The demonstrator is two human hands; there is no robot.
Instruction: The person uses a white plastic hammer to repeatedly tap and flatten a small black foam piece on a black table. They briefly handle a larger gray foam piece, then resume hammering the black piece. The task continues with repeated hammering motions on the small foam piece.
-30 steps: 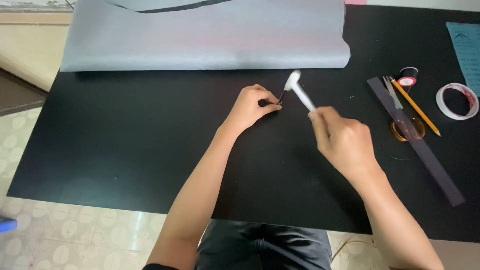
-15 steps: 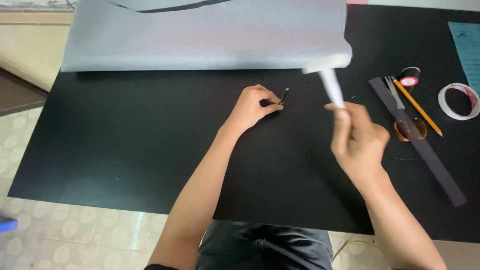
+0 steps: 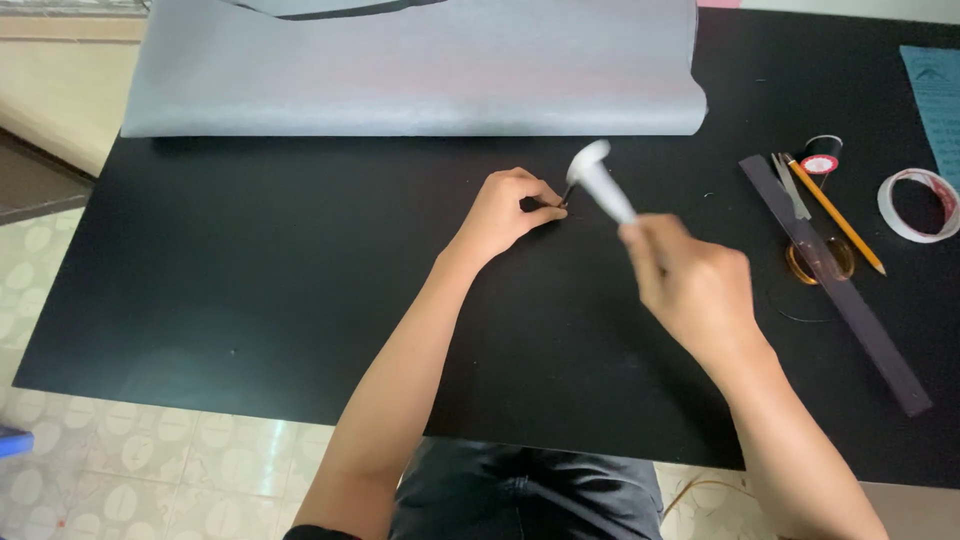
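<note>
- Now, against the frame half a second back, the white mallet (image 3: 598,180) has been brought down again: its head was raised near the grey sheet (image 3: 420,70) then, and is seen just beside the small dark punch (image 3: 563,197).
- The left hand (image 3: 505,212) is laid on the black mat (image 3: 250,260), fingers pinched narrowly on the punch, which is held tilted; its place is unchanged.
- The right hand (image 3: 690,280) is closed around the mallet's handle, blurred by motion, wrist lifted off the mat.
- Counted on the right: one dark ruler (image 3: 850,310), one pencil (image 3: 832,212), one small black spool (image 3: 822,153), one tape roll (image 3: 918,205), one amber ring (image 3: 818,262) partly under the ruler.
- One head view only is given.
</note>
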